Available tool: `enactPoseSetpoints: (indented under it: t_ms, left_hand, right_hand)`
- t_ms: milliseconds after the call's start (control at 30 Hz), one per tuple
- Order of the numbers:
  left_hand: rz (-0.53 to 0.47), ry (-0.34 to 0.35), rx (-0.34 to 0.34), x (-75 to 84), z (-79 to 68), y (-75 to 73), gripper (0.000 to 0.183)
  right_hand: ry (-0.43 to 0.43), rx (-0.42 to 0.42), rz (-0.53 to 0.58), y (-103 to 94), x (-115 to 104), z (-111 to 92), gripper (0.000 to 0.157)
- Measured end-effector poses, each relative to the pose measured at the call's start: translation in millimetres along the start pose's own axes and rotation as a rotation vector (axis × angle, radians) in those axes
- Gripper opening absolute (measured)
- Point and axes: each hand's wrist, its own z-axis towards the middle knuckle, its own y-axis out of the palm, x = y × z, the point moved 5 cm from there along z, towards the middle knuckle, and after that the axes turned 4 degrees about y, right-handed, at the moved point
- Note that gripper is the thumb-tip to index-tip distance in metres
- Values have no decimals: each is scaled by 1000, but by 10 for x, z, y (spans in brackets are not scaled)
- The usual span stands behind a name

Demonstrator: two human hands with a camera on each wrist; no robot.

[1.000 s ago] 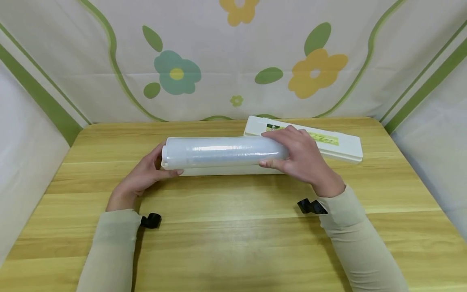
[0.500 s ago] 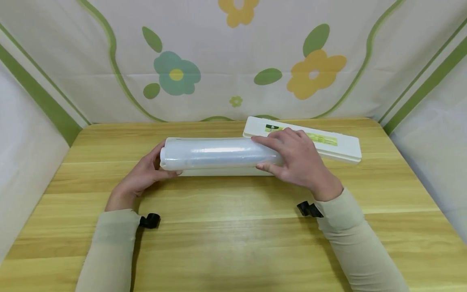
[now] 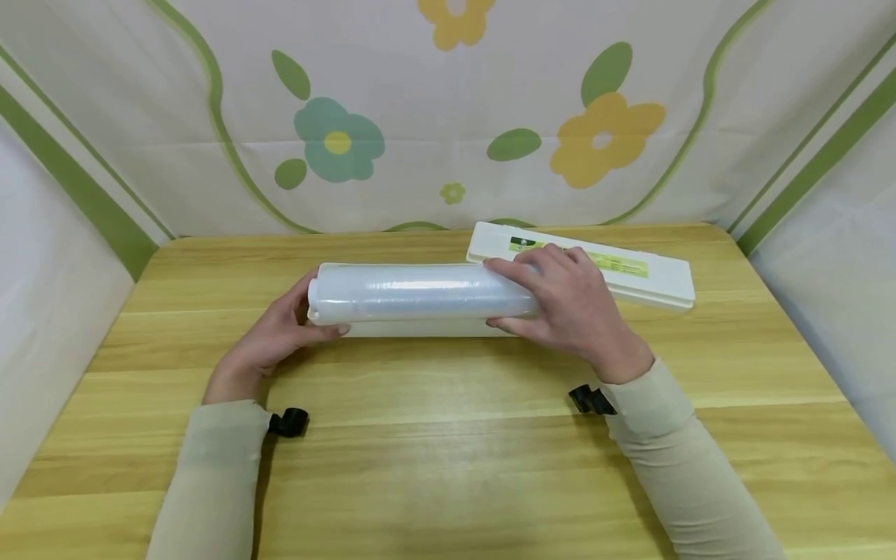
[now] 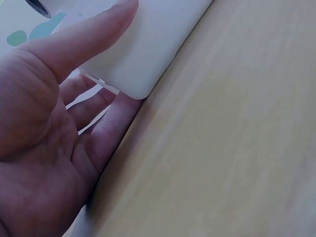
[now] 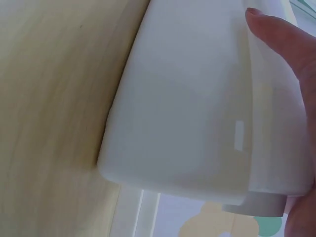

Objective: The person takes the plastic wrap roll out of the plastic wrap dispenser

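Observation:
A fat roll of cling film [image 3: 420, 289] sits in a long white box [image 3: 427, 328] on the table, standing above the box's front wall. My left hand [image 3: 276, 330] holds the box's left end, thumb across the front wall and fingers at the end, as the left wrist view of the box [image 4: 143, 64] shows. My right hand [image 3: 570, 307] grips the right part of the roll from above, thumb in front and fingers over the top. In the right wrist view the thumb [image 5: 289, 42] presses on the roll, above the box wall [image 5: 182, 98]. The hand hides the roll's right end.
A flat white lid [image 3: 665, 281] with a green and yellow label lies slanted behind my right hand, partly covered by it. The wooden table [image 3: 434, 467] ends at a flowered cloth backdrop [image 3: 420, 101]. Black camera mounts [image 3: 288, 422] sit at both wrists.
My right hand has shifted slightly left along the roll, and the roll and box with it by a little. The left hand stays at the box's end.

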Motion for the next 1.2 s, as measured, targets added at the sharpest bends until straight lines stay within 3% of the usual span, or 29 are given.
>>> enactPoseSetpoints:
  t_ms: [433,833,1200]
  left_hand:
    - [-13,-37,-12,14,7,3,100]
    - [-17,6,-17,-1,1,-9,101]
    - [-11,-41,-6,27,-2,-16,103]
  right_hand:
    - [25,29,68,-102,49,-57,77]
    - [29,45,121,-280,22,-123,71]
    - [44,-5,101,-373,95,-303,71]
